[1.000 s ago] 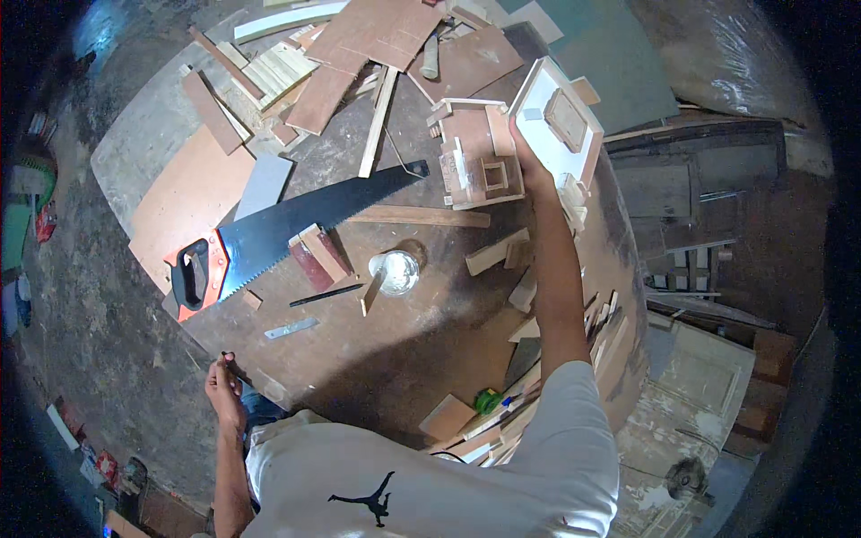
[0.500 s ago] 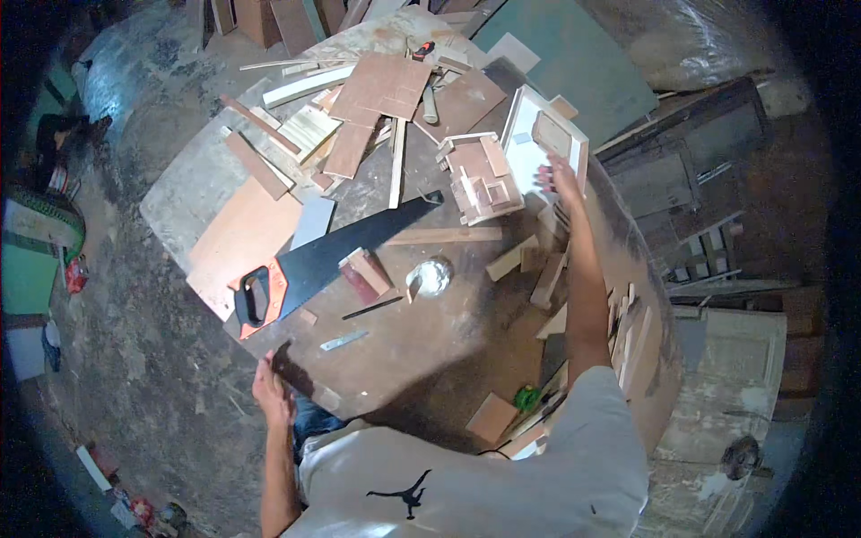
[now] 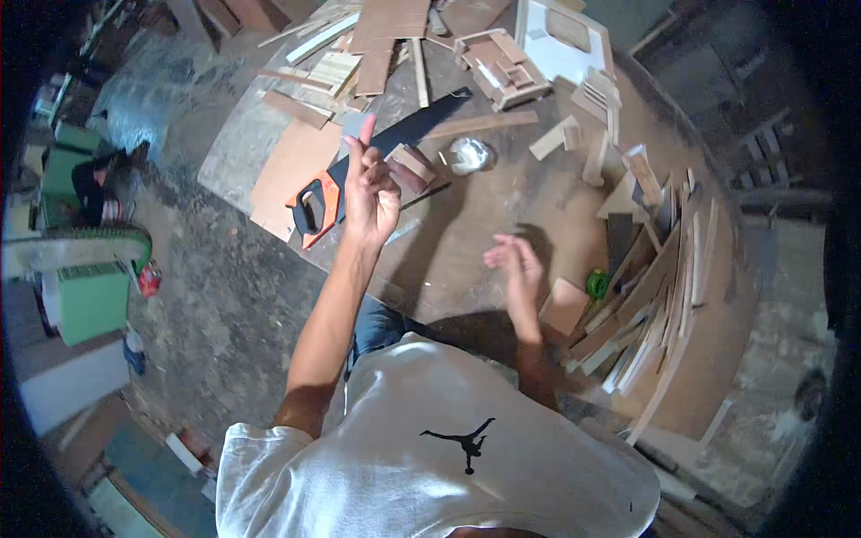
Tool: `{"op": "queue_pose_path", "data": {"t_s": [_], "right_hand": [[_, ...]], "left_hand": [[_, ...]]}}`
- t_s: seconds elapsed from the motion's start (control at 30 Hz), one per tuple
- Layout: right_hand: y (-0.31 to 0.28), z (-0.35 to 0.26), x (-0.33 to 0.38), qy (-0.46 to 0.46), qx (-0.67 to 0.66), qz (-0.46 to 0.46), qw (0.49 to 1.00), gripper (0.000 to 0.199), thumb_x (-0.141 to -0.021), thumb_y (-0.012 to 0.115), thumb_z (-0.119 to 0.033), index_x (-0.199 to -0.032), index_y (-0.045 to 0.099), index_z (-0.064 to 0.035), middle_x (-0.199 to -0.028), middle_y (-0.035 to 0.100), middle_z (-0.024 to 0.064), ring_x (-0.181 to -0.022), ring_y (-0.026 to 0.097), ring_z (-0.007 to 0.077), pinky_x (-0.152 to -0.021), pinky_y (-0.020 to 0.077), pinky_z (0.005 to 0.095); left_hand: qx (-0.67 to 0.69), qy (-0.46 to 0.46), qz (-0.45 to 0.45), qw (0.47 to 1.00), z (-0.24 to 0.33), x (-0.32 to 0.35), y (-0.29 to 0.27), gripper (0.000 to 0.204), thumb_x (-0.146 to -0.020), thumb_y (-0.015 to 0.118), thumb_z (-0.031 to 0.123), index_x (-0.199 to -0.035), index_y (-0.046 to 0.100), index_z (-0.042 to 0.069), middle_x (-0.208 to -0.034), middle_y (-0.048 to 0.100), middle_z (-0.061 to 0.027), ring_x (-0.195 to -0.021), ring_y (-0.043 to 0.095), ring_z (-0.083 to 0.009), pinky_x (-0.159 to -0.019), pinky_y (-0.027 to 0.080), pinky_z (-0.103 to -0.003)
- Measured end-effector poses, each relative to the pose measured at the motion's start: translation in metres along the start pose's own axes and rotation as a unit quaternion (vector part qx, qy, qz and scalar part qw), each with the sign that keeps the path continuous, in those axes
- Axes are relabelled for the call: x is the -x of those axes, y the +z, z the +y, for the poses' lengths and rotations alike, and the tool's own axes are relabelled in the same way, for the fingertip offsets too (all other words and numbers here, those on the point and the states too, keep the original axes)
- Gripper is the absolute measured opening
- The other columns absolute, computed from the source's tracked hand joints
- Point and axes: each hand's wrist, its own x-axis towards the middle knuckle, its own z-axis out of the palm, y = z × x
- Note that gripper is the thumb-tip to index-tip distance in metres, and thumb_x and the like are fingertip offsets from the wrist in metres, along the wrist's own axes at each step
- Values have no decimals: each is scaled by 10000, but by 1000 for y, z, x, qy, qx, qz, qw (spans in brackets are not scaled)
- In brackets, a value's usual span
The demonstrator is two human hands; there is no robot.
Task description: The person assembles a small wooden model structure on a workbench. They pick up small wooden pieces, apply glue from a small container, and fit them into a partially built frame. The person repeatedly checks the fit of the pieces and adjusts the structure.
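Orange-handled, the saw [image 3: 411, 128] lay near the left hand [image 3: 369, 199], fingers [image 3: 356, 154] stretched up; the right hand [image 3: 520, 272] was loosely spread.

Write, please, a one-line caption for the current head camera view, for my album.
Left hand in front of a saw, right hand over a table, wood pieces lying around.

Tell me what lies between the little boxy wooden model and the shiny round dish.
In the head view, a long wooden strip lies between the boxy wooden model and the shiny dish; the handsaw's tip pokes in at the left.
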Motion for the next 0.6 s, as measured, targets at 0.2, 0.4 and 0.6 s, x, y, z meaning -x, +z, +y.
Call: {"op": "queue_pose_path", "data": {"t_s": [0.2,0.4,0.6], "right_hand": [[22,-16,38,-31,-16,-57,998,279,-1050,495,-205,-1110,640,26,-854,672,63,-793,640,113,-729,517,255],[12,-43,40,-106,18,-44,993,258,-1040,509,-180,-1128,627,32,-883,672,73,-839,643,126,-790,517,269],[53,-65,55,-333,160,-22,929,486,-935,628,-127,-1382,502,16,-1361,565,202,-1251,552,311,-1023,443,379]], "left_hand": [[52,-114,-111,986,-36,14,3,680,-1009,397,543,-1507,307,89,-930,690,-74,-700,690,-145,-533,578,-203],[36,-82,-106,990,-60,47,33,800,-924,338,733,-1507,362,186,-1606,234,-165,-1467,236,-359,-1213,125,-549],[-95,-46,-119,987,-46,72,35,884,-818,366,857,-1504,346,299,-1618,208,-145,-1481,203,-307,-1183,197,-474]]}}
